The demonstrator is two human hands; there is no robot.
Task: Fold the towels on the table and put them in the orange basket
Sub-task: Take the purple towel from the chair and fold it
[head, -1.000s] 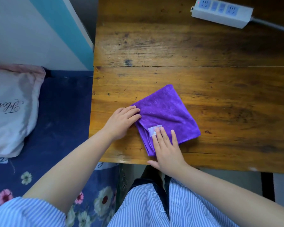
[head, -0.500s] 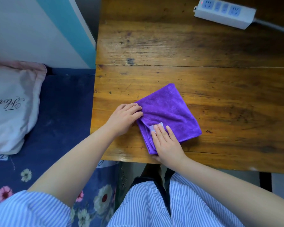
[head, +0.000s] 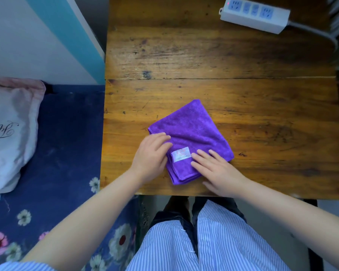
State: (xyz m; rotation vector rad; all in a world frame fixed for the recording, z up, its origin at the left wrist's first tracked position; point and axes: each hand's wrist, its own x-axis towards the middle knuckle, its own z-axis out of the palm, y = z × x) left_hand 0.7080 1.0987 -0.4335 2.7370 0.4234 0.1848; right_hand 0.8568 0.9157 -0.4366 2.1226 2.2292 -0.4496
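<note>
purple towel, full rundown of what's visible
The purple towel is a fuzzy, microfibre-looking cloth folded into a small square of several layers, whose stacked edges show at its near corner. It lies flat and turned diamond-wise on the wooden table, near the front edge. A white label faces up on its near part. The left hand rests on its left corner; the right hand presses flat fingers on its near right side.
</note>
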